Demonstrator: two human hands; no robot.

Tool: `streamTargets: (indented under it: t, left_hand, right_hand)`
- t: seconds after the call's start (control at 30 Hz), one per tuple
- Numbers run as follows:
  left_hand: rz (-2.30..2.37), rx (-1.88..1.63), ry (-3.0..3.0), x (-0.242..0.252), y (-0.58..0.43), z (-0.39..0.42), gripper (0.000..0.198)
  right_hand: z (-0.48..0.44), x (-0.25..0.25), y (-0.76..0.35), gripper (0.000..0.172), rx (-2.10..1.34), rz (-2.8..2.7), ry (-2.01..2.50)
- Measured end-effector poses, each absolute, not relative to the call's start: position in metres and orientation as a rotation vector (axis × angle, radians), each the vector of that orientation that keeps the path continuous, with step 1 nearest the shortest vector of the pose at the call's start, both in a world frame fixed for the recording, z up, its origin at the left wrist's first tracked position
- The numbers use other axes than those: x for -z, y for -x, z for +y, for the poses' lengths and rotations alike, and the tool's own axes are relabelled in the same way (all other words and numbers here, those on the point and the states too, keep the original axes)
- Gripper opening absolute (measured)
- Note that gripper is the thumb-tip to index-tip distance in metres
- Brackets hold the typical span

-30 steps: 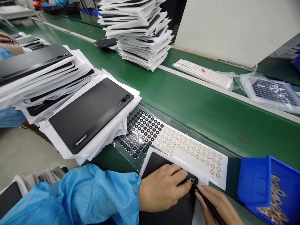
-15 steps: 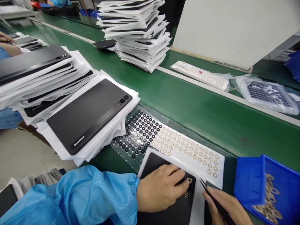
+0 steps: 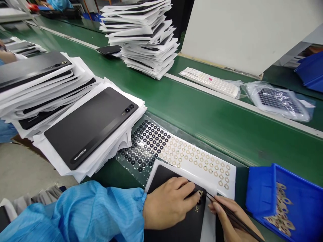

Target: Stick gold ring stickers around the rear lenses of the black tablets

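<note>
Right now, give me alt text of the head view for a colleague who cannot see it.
The left hand rests on a dark tablet back while the right hand holds black tweezers, tips at a gold ring near its corner. Ring sheets lie just beyond, a blue bin to the right.

Brand: "POSITIVO", in pale letters near the short edge of the dark tablet back (image 3: 88,127) on top of the nearest paper-wrapped stack (image 3: 106,153), seen upside down.
Print on lower tablet (image 3: 35,118), left stack: too faint to read.
Label on bagged white sheet (image 3: 212,82): too small to read.
</note>
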State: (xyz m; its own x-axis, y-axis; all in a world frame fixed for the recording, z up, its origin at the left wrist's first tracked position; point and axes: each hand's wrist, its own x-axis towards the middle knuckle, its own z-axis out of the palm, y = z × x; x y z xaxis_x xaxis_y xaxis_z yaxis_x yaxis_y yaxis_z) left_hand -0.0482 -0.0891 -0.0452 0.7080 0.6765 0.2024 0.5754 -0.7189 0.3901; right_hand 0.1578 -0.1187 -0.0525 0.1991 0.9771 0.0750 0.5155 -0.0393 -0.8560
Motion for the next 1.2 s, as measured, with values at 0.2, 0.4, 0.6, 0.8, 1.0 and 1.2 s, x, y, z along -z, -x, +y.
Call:
streamTargets:
  t: [0.2, 0.4, 0.6, 0.8, 1.0, 1.2]
  left_hand:
    - [0.988, -0.469, -2.624, 0.045, 0.047, -0.090, 0.042]
    - [0.996, -0.392, -2.694, 0.044, 0.046, -0.091, 0.044]
    - [1.044, -0.415, -2.668, 0.045, 0.043, -0.092, 0.040]
    - [1.039, -0.420, -2.659, 0.043, 0.042, -0.092, 0.041]
    - [1.056, -0.412, -2.691, 0.045, 0.040, -0.094, 0.046]
    - [1.035, -0.407, -2.710, 0.045, 0.040, -0.095, 0.049]
  right_hand:
    - [-0.116, 0.056, -0.157, 0.023, -0.814, -1.348, 1.695]
    - [-0.114, 0.054, -0.154, 0.026, -0.856, -1.240, 1.725]
    - [-0.111, 0.054, -0.160, 0.029, -0.842, -1.244, 1.720]
    - [-0.111, 0.050, -0.158, 0.032, -0.852, -1.206, 1.728]
    - [-0.110, 0.045, -0.153, 0.028, -0.879, -1.206, 1.685]
    - [-0.109, 0.046, -0.154, 0.028, -0.894, -1.200, 1.648]
